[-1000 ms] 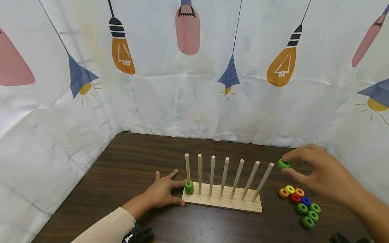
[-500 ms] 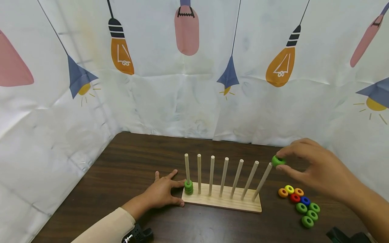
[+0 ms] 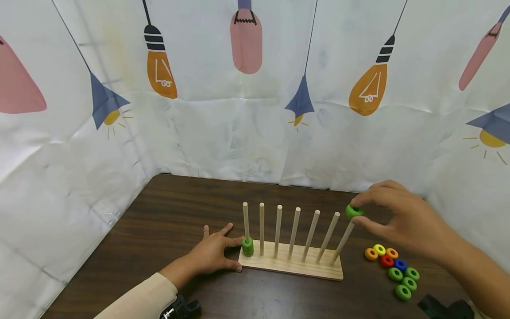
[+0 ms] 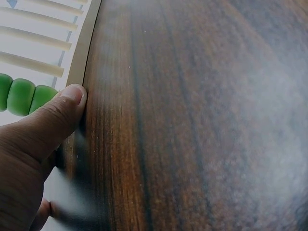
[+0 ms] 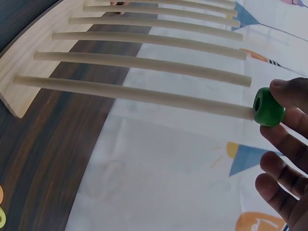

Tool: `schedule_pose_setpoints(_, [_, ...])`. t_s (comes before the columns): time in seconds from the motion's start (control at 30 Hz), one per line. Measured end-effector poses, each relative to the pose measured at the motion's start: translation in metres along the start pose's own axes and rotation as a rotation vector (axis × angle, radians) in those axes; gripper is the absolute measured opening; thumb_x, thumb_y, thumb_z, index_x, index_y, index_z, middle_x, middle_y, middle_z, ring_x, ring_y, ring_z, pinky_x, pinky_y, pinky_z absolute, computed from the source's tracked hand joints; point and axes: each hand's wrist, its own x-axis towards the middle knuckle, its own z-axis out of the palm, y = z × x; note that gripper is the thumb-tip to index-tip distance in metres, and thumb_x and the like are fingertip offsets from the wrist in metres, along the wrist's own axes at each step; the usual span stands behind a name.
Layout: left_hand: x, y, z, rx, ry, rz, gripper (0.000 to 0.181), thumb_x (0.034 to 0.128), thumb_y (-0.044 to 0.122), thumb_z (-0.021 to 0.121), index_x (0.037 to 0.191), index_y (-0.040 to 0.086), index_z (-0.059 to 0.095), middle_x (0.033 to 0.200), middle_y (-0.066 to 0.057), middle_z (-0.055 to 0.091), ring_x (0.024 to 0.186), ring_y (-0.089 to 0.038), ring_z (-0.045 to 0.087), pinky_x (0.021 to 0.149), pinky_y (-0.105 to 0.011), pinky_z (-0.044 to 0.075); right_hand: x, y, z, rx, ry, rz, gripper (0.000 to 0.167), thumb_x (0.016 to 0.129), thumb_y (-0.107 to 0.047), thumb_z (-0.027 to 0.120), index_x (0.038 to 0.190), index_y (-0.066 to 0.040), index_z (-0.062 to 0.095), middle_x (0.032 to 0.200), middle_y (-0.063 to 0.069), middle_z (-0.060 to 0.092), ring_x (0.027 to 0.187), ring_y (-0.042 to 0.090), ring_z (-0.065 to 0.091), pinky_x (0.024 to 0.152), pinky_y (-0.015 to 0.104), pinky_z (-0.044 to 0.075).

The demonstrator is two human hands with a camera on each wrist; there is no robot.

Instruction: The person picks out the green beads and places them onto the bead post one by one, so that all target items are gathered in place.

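A wooden peg stand (image 3: 292,261) with a row of upright pegs sits on the dark table. My left hand (image 3: 213,252) holds its left end, thumb at the front edge and index finger toward the back; in the left wrist view the thumb (image 4: 72,96) presses the base edge. Green beads (image 3: 248,247) are stacked on the leftmost peg, beside that hand. My right hand (image 3: 402,217) pinches a green bead (image 5: 269,108) between thumb and fingers at the tip of the rightmost peg (image 5: 134,94). The bead's hole faces the peg; whether the tip is inside, I cannot tell.
Right of the stand lie loose beads: several green ones (image 3: 409,283), a blue bead (image 3: 400,265), a red bead (image 3: 387,260), a yellow bead (image 3: 379,250) and two orange beads (image 3: 371,254). A printed white cloth (image 3: 239,141) hangs behind the table.
My right hand has moved left with the green bead, from right of the rightmost peg to that peg's tip. The left hand and the stand have stayed in place.
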Motion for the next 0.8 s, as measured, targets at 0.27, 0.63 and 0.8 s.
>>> schedule_pose_setpoints(0.27, [0.0, -0.001, 0.001, -0.002, -0.002, 0.001, 0.075, 0.0752, 0.054, 0.087, 0.14, 0.023, 0.067, 0.148, -0.002, 0.057, 0.151, -0.036, 0.029, 0.104, -0.085, -0.002, 0.006, -0.005, 0.005, -0.025, -0.034, 0.011, 0.042, 0.07, -0.013, 0.095, 0.103, -0.027, 0.074, 0.101, -0.021, 0.066, 0.1, 0.007, 0.059, 0.085, 0.014, 0.044])
schedule_pose_setpoints(0.63, [0.0, 0.0, 0.001, 0.004, 0.004, -0.006, 0.075, 0.0751, 0.053, 0.088, 0.141, 0.024, 0.066, 0.147, 0.0, 0.057, 0.151, -0.034, 0.028, 0.105, -0.084, -0.001, 0.015, -0.013, 0.012, 0.013, -0.049, 0.011, 0.044, 0.071, -0.011, 0.094, 0.107, -0.028, 0.074, 0.103, -0.02, 0.066, 0.1, 0.007, 0.058, 0.083, 0.016, 0.046])
schedule_pose_setpoints(0.8, [-0.001, -0.001, 0.001, 0.003, 0.002, -0.007, 0.075, 0.0749, 0.052, 0.088, 0.141, 0.025, 0.066, 0.148, -0.002, 0.056, 0.151, -0.035, 0.029, 0.105, -0.085, -0.001, 0.019, -0.017, 0.014, 0.013, -0.058, 0.016, 0.045, 0.07, -0.01, 0.095, 0.106, -0.028, 0.074, 0.103, -0.021, 0.065, 0.1, 0.007, 0.058, 0.083, 0.015, 0.046])
